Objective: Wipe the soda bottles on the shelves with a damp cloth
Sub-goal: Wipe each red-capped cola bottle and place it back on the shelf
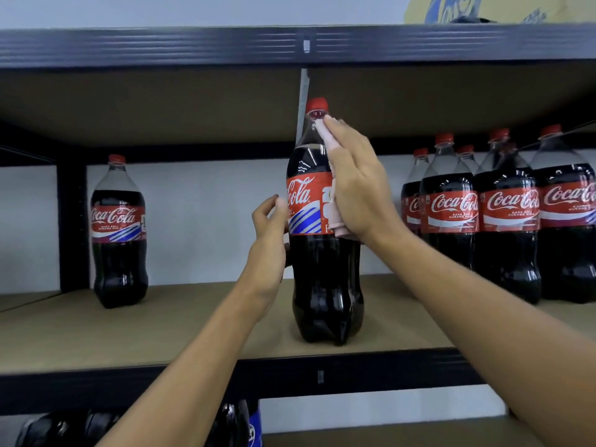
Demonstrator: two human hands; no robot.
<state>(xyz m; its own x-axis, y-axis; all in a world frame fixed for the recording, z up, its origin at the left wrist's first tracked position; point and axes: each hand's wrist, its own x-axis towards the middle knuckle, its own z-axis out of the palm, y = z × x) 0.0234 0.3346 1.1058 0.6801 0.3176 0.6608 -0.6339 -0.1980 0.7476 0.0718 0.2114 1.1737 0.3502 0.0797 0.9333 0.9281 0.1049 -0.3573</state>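
Centre frame: red-capped dark plastic cola bottle (325, 279) on tan shelf (193, 333). Pale pink cloth (323, 132) is pressed to its neck by the flat-fingered right hand (358, 185); grip of left hand (269, 227) cannot be told. Bottle should be steadied.

Dark cola btl (325, 279) w/ red cap (317, 104), red label (303, 201) w/ blue-white stripes; pink cloth (342, 231).

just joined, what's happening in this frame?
A person is wiping the middle cola bottle, which stands upright on the shelf. The right hand presses a pink cloth flat against its neck and label; the left hand is at the label's left edge, apparently steadying it. Other bottles stand alongside.
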